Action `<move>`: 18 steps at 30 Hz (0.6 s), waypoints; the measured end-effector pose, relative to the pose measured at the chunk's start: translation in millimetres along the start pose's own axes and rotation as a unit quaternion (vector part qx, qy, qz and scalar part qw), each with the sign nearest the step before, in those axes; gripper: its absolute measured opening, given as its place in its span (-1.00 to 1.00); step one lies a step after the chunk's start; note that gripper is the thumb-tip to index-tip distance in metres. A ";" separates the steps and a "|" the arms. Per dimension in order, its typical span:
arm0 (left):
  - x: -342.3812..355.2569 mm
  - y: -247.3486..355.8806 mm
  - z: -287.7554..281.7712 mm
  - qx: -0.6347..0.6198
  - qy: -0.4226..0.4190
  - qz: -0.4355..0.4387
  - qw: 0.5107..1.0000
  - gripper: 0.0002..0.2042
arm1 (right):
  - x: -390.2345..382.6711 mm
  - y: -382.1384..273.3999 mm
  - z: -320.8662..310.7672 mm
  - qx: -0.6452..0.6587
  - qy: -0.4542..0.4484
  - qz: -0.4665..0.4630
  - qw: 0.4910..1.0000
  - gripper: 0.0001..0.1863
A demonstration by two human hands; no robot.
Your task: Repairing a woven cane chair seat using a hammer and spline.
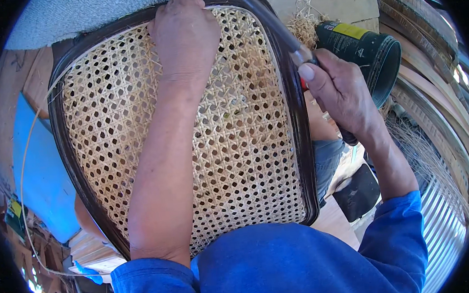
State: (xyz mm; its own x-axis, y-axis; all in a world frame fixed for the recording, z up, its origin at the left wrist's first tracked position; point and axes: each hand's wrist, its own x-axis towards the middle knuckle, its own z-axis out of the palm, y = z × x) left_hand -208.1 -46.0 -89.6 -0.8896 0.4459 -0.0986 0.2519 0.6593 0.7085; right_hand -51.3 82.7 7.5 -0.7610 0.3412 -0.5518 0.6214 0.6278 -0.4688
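A chair panel of woven cane (239, 141) in a dark, glossy wooden frame (302, 159) lies before me. My left hand (186, 35) is over its far edge, fingers curled and closed at the picture's top rim. What they pinch is cut off from view. In my right hand (345, 90) is the black grip of a hammer-like tool (273, 25). Its long dark shaft slants over the frame's far right corner toward my left fingers; its end is out of sight. My left forearm hides part of the cane.
A dark green bucket (367, 54) lies tipped at the right, beside curly cane shavings (305, 23). Grey-blue cloth (90, 16) is at the far left. A loose cane strand (23, 184) loops down past a blue sheet (42, 172). Wooden boards (427, 72) line the right.
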 end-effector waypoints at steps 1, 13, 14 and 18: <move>0.0 -1.4 0.4 -0.021 0.014 0.012 1.000 -0.79 | -0.1 -2.9 -1.1 0.004 -0.005 0.010 1.000 -0.55; -1.4 1.7 3.1 0.047 0.074 0.015 0.996 -0.81 | 1.1 -2.1 2.0 -0.052 -0.014 0.001 0.999 -0.56; -1.1 1.8 2.7 0.047 0.074 0.016 0.996 -0.81 | 2.8 -1.2 3.3 -0.084 -0.026 0.020 0.996 -0.56; 0.3 6.2 -3.7 -0.006 0.003 -0.011 1.000 -0.81 | 1.8 -1.3 1.4 -0.014 -0.016 0.048 0.999 -0.56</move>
State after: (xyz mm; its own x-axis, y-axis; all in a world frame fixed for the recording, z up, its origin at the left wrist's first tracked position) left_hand -208.2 -43.9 -82.6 -0.8970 0.4278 -0.1111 0.2268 0.6613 0.7150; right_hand -53.2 81.5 6.1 -0.6913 0.3788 -0.6153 0.6858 0.6120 -0.3938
